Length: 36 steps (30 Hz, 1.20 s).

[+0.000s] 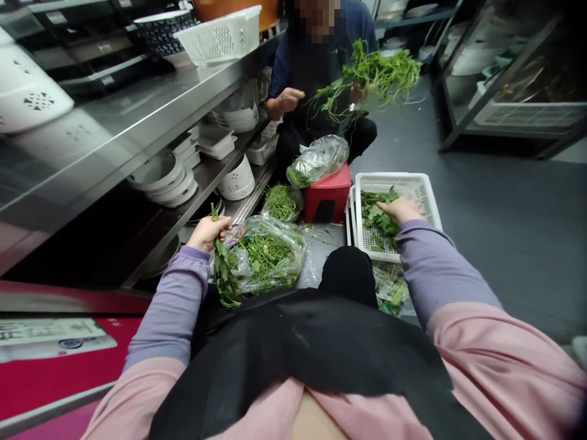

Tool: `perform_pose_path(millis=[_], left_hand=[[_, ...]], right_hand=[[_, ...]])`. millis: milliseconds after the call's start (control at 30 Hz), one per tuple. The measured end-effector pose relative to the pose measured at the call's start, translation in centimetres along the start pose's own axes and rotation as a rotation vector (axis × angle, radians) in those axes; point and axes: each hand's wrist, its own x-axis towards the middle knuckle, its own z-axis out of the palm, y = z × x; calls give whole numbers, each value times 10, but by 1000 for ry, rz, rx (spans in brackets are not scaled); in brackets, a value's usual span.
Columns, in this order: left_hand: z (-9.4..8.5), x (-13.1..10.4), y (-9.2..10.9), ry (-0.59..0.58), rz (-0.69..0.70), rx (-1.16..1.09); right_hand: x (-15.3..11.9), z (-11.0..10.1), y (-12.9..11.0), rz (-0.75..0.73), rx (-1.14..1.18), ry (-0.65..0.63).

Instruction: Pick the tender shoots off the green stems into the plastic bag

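Observation:
My left hand (211,232) is closed round the stems of a bunch of leafy greens (225,272), whose leaves hang down beside an open clear plastic bag of cut green stems (266,253). On the right, my right hand (406,209) reaches over a white perforated basket (431,205), fingers apart and somewhat blurred, at the edge of the leafy greens (378,217) lying in it. Whether its fingertips touch those leaves is hard to tell. Below the basket sits another clear bag with greens (392,290).
Opposite me a person (321,73) holds a large bunch of thin greens (383,73). Between us stand a red stool (328,195) with a plastic bag on it and a smaller bag of greens (280,203). Metal shelving (183,104) with white bowls runs along the left; a rack (504,79) is at upper right.

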Motion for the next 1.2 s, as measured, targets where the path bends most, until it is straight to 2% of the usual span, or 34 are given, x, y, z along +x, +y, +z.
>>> perform_pose_path(millis=[67,100,200,233,267,333,400,500,567,667,733,867,933,1033,1200], left_hand=[[4,2,8,-9,20,-82],[7,1,13,-31,30,-125],[21,-3,26,-122,27,-246],[27,-5,29,-122,35,-272],[32,-7,30,-110,46,-285],[40,-13,29,-78,68,-289],[43,-19,26,-53,97,-277],[41,-25,20,-34,140,-220],[37,-27,19,-30,169,-118],[35,-31,19,-34,218,55],[34,-35,21,-58,232,134],[33,-46,25,-181,215,92],[32,-50,26,-270,178,47],[31,-54,28,-285,144,34],[30,-48,25,-151,105,40]], right_hand=[[-18,9,-29,-151,55,-84],[-39,15,-52,-307,141,-172],[-135,34,-134,-844,531,-429],[-171,38,-157,-961,635,-533],[-203,40,-177,-1027,720,-602],[-253,41,-202,-1026,791,-662],[-277,40,-212,-986,768,-627],[-278,39,-210,-1015,742,-542],[-270,39,-204,-963,777,-566],[-263,38,-196,-780,875,-697],[-262,37,-193,-709,970,-780],[-264,33,-190,-525,1226,-1086],[-264,31,-190,-443,1307,-1182],[-261,29,-190,-531,1267,-1110],[-251,23,-190,-786,1065,-748]])
